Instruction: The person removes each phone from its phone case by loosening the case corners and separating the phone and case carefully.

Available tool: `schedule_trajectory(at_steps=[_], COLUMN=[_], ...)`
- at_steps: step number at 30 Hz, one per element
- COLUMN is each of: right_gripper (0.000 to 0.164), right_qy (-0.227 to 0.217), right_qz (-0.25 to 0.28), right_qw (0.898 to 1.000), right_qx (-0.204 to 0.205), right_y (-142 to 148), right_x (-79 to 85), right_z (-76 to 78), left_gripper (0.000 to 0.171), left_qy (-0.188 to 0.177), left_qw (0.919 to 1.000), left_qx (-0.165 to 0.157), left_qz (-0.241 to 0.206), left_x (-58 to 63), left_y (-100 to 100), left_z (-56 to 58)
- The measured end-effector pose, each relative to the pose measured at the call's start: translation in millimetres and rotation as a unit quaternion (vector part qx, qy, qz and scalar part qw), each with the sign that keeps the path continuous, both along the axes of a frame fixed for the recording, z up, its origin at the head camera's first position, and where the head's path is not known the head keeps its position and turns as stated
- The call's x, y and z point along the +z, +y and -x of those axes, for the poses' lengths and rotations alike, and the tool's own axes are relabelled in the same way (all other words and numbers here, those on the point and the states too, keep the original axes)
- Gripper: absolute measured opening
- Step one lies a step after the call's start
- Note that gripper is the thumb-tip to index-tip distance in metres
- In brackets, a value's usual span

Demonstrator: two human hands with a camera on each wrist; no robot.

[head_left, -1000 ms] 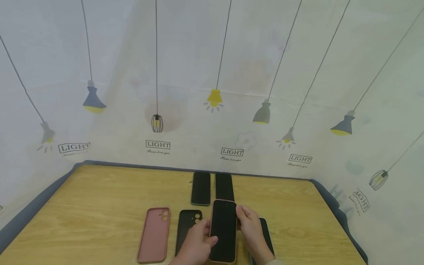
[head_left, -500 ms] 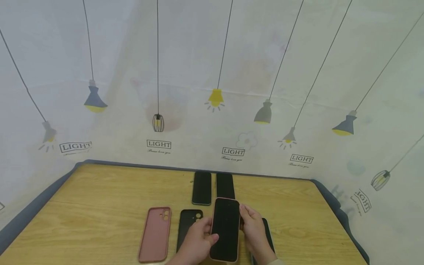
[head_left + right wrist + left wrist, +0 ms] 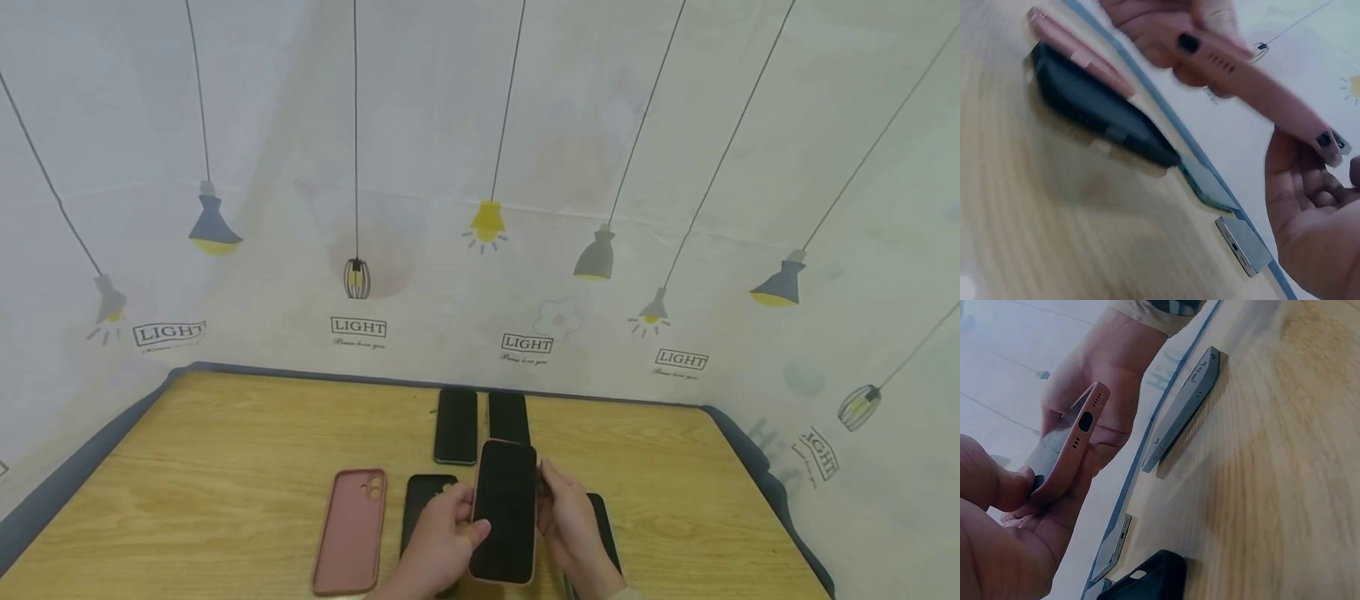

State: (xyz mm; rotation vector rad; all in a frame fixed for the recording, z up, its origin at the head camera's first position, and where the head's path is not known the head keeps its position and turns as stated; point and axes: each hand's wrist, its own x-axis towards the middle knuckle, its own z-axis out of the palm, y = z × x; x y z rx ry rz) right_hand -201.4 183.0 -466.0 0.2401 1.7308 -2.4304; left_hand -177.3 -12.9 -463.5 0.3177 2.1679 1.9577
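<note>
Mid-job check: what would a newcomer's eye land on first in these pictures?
Probably the pink-cased phone, held up low in the head view, the thumb of the left hand over its edge and the right hand at its other side. Next, the pale backdrop filling the upper head view, printed with hanging lamps. Then the empty pink case lying inside-up on the wooden table, left of both hands.

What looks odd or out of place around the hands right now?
Possibly the held phone: in the right wrist view, a dark, shiny corner seems to poke out at the end of its pink case, as if not fully seated. Blur leaves this uncertain. Nothing looks spilled.
</note>
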Motion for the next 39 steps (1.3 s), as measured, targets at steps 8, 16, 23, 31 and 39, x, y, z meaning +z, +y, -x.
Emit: schedule_trajectory(at_steps=[8,16,23,31,39], right_gripper=[0.039,0.042,0.039,0.04,0.041], right_qy=[0.017,0.034,0.043,0.045,0.044], right_qz=[-0.111,-0.138,-0.145,-0.149,-0.118], right_qw=[0.989,0.982,0.983,0.985,0.991], right_qx=[0.099,0.125,0.1,0.071,0.034], right_y=[-0.1,-7.5,-17.8,-22.5,-28.2], right_x=[0.0,-2.3,-4.7,-8.4,-11.2], right_z=[-14.6,-26.5,-31.2,-34.3,-39.8], left_gripper=[0.019,0.028,0.027,0.027,0.024], left_qy=[0.003,-0.012,-0.032,-0.018,0.011], left_qw=[0.9986,0.9962,0.9944,0.9938,0.9937], left_qx=[0.046,0.081,0.099,0.106,0.108], left_qz=[-0.026,-0.029,-0.018,-0.026,-0.03], left_x=[3.0,9.1,13.0,13.4,14.1], left_y=[-6.8,-9.3,-10.6,-8.3,-6.6], left_z=[4.0,8.3,8.1,6.5,5.3])
